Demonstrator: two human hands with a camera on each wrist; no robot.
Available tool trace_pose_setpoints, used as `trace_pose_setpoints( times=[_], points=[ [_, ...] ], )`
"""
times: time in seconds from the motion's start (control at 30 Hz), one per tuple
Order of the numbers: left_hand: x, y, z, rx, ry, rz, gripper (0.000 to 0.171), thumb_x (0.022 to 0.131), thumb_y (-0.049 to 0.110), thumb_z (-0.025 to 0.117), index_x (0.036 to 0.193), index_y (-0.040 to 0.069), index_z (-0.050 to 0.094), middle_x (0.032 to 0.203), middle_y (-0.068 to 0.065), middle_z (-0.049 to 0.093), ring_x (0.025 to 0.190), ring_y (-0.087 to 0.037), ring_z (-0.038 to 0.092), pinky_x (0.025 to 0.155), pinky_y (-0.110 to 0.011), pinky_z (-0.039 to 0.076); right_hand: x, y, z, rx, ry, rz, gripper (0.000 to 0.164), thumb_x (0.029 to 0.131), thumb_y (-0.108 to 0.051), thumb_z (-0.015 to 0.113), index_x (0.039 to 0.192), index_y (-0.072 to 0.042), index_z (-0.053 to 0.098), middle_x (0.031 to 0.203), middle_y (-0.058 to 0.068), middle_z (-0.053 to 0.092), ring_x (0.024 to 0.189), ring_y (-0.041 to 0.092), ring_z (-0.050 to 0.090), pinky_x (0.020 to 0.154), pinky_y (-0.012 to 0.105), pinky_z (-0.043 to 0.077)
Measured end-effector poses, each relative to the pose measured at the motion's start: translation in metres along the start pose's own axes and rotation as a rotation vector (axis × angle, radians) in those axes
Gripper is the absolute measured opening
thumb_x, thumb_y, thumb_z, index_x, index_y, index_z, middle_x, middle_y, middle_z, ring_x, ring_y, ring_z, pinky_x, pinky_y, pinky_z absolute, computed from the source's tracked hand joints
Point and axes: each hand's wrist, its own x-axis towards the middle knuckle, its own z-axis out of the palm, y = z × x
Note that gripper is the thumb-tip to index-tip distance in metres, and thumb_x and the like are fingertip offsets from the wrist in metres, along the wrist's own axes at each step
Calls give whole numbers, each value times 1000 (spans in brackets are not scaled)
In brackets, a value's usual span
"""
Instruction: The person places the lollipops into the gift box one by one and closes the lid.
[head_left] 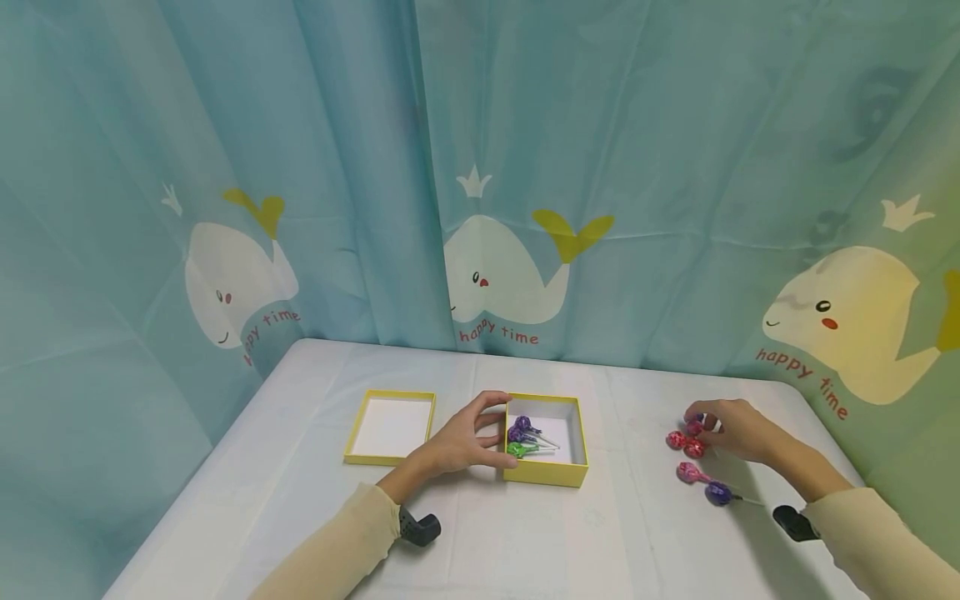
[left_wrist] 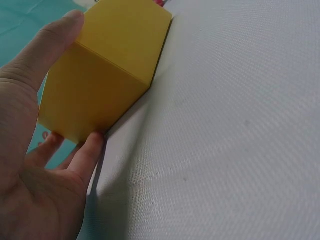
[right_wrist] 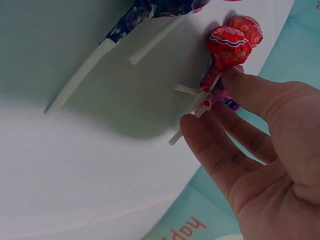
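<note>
The yellow box [head_left: 544, 474] stands upright with purple lollipops [head_left: 522, 427] and a green lollipop [head_left: 521, 448] inside. My left hand [head_left: 465, 435] holds its left side, the thumb near the front corner and the fingers spread along the wall. In the left wrist view, thumb and fingertips touch the yellow box [left_wrist: 107, 65]. At the right, my right hand [head_left: 738, 427] reaches around a small cluster of lollipops. The right wrist view has the thumb beside a red lollipop [right_wrist: 227, 47], the index fingertip by the sticks, with a gap between. A purple-and-pink wrapper is partly hidden behind the fingers.
A shallow yellow-rimmed lid [head_left: 390, 460] lies left of the box. Nearer the front, a pink lollipop [head_left: 687, 472] and a dark purple lollipop [head_left: 717, 493] lie on the white table [head_left: 615, 533]. A blue whale-print curtain [head_left: 360, 250] hangs behind.
</note>
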Motion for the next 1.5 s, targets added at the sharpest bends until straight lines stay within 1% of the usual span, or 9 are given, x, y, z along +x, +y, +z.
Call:
trace_pose_setpoints(
  times=[0.2,0.33,0.5,0.57,0.7,0.87,1.07,1.3,1.5],
  points=[
    [1,0,1,-2,8,1,95,77,7,91,154,9,35,162,-10,32,149,-33,36,110,-34,49,0,0,2,-7,-20,18,24,86,-1,79,108,-5,71,86,-3,65,75,14,56,61,25,54],
    [1,-1,0,-6,4,7,95,78,6,90,154,7,35,162,-12,31,149,-34,36,110,-35,49,0,0,3,-12,-15,29,23,86,-1,79,107,-6,71,87,-2,65,76,15,57,62,26,55],
    [0,-1,0,-11,0,5,93,79,5,89,154,6,34,163,-14,30,149,-35,35,111,-36,48,1,-2,3,-8,0,32,22,85,0,80,103,-7,71,89,0,68,79,18,61,67,33,60],
    [0,-1,0,-11,0,4,93,79,4,89,154,5,34,163,-15,30,149,-36,35,111,-37,48,0,-3,4,-8,8,27,22,84,0,81,102,-8,71,89,-1,69,80,18,62,68,35,61],
    [0,-1,0,-11,2,1,92,79,5,89,154,5,34,163,-16,29,149,-37,35,112,-38,48,-1,-5,2,-3,32,8,22,83,-2,81,102,-8,71,88,-4,67,79,16,60,66,31,58],
    [-1,-1,0,-11,3,1,93,79,5,89,154,6,34,163,-16,29,149,-37,34,112,-38,48,-4,-10,-8,31,77,-32,23,85,-6,82,104,-8,71,91,-6,68,80,14,61,65,24,57],
    [-1,-2,0,4,7,1,93,79,6,90,155,8,35,162,-13,30,148,-36,35,111,-37,49,-4,-17,-23,29,161,-104,24,84,-4,83,105,-9,72,95,-5,70,80,9,62,65,24,57],
    [0,-3,0,4,2,3,95,79,6,90,155,7,33,163,-14,29,149,-35,35,111,-36,49,-7,-30,-43,69,178,-120,28,88,-12,81,114,-14,70,96,-3,73,76,7,62,57,24,53],
    [0,-2,0,-6,8,3,93,79,5,89,154,9,36,162,-13,31,149,-36,35,111,-37,49,-9,-35,-54,70,223,-205,23,89,-11,80,110,-18,71,96,-4,74,76,2,63,56,23,53]
  ],
)
